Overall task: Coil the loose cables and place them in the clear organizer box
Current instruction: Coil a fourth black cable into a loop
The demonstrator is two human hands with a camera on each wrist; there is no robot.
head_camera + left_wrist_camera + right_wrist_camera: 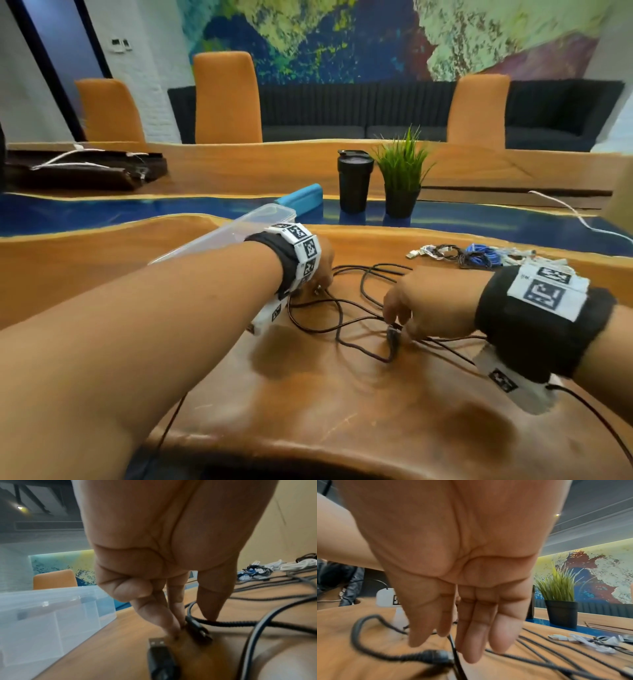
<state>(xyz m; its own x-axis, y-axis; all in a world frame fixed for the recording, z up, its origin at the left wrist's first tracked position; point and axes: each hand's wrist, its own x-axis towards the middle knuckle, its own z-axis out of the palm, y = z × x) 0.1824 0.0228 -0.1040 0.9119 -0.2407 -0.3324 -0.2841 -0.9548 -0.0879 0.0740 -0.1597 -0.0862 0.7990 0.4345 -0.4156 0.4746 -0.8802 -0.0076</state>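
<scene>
Gathering black cable (346, 301) ends on bench (308, 394): left hand (163, 563) pinching a plug, right hand (453, 574) slack-fingered over strands; next, coiling toward clear organizer box (51, 615).

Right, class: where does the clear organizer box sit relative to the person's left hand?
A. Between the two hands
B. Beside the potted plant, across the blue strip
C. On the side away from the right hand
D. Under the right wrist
C: in the left wrist view the clear organizer box stands beside the left hand, away from the black cable tangle.
</scene>
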